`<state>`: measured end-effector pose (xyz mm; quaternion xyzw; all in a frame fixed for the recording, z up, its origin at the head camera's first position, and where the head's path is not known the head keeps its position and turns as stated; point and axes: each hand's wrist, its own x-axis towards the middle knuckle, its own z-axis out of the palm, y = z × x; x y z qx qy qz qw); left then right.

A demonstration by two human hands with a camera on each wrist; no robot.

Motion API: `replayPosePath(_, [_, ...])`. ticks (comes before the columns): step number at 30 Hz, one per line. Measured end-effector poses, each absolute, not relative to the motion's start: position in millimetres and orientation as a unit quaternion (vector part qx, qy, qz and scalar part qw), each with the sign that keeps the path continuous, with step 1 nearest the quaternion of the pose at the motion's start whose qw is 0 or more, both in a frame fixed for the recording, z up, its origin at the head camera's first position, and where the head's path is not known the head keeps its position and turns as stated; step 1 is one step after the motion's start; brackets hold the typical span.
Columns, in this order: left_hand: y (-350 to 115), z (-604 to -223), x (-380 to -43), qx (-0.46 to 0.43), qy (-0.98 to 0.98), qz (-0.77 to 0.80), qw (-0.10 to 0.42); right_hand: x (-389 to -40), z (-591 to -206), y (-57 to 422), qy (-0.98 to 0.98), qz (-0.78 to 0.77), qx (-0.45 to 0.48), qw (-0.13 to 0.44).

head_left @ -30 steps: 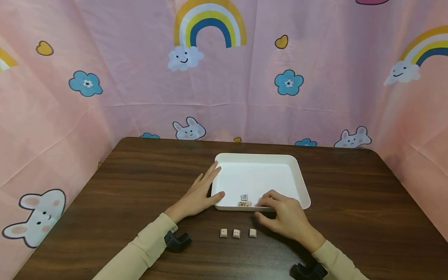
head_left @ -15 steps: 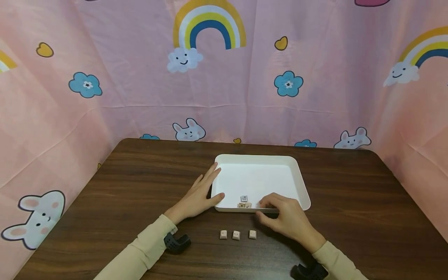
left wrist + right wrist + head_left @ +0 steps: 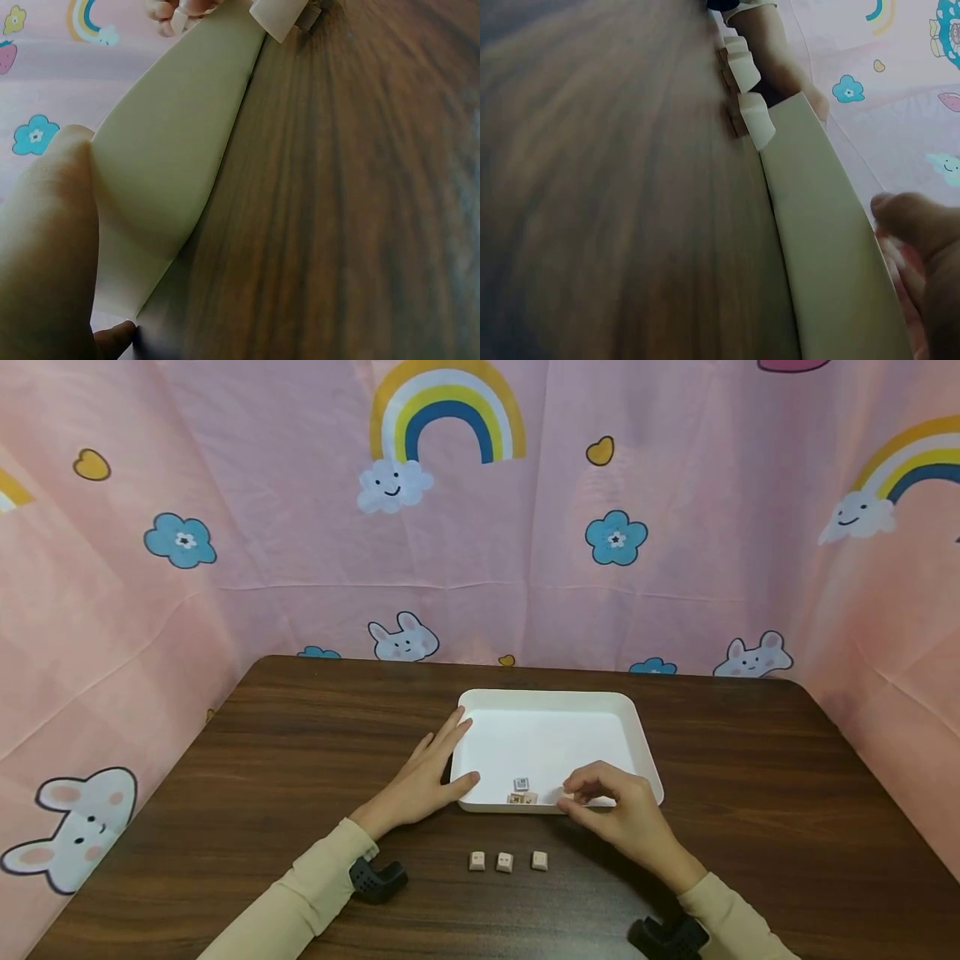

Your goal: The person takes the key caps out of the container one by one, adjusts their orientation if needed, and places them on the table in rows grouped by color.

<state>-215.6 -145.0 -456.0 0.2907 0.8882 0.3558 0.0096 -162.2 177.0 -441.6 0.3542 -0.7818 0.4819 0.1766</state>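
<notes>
A white tray [image 3: 555,743] lies on the dark table, and my left hand [image 3: 420,781] rests its straight fingers and thumb on the tray's left rim. Over the tray's near edge, my right hand [image 3: 626,806] pinches a small pale keycap [image 3: 566,794] between thumb and fingers; the left wrist view also shows this keycap [image 3: 178,21] among the fingertips. Inside the tray sit a grey-looking keycap [image 3: 521,784] and two beige keycaps [image 3: 522,798] by the near wall. Three white keycaps [image 3: 504,862] stand in a spaced row on the table in front of the tray.
The brown wood table [image 3: 337,718] extends on all sides of the tray. Behind it hangs a pink curtain [image 3: 300,527] with rainbows, flowers and rabbits. A black wrist device [image 3: 378,881] is worn on the left sleeve, another [image 3: 667,937] on the right.
My right hand has lifted slightly and shifted right, its thumb and fingers now together on a keycap that was hidden before. The left hand and the row of three stay put.
</notes>
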Motion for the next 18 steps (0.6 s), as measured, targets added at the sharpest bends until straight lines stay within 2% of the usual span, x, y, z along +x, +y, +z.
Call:
replayPosePath(9, [-145.8,-452.3,-214.7,0.288,0.888,0.359,0.012,-164.2,-440.0,179.1,-0.747,0.513,0.382,0.183])
replayPosePath(18, [-145.2,-452.8,-215.0,0.29,0.887,0.36,0.011,-145.0,-436.2,175.2,-0.702,0.496,0.433,0.271])
